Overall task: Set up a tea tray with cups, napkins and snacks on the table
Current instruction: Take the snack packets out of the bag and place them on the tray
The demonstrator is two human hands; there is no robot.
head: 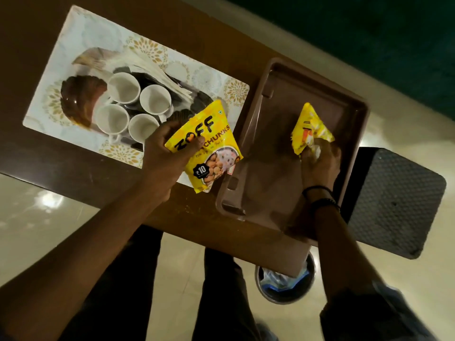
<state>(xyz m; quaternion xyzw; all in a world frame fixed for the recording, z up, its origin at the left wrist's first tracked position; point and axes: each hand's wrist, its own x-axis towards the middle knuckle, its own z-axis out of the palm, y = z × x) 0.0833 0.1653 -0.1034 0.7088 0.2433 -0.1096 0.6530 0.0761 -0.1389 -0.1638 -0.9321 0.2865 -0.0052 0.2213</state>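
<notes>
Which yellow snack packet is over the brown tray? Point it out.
The smaller packet in the right hand; it is over the brown tray, while the ZOFF packet is beside it.

You see glossy yellow foil snack packets (206, 146) beside a smooth brown plastic tray (275, 114). Left of the tray, white glazed cups (123, 87) shine.

a brown wooden table (37, 153) carries a white gold-patterned placemat (81, 45) toward its left end and an empty-floored brown plastic tray (278, 77) near its right edge.
</notes>
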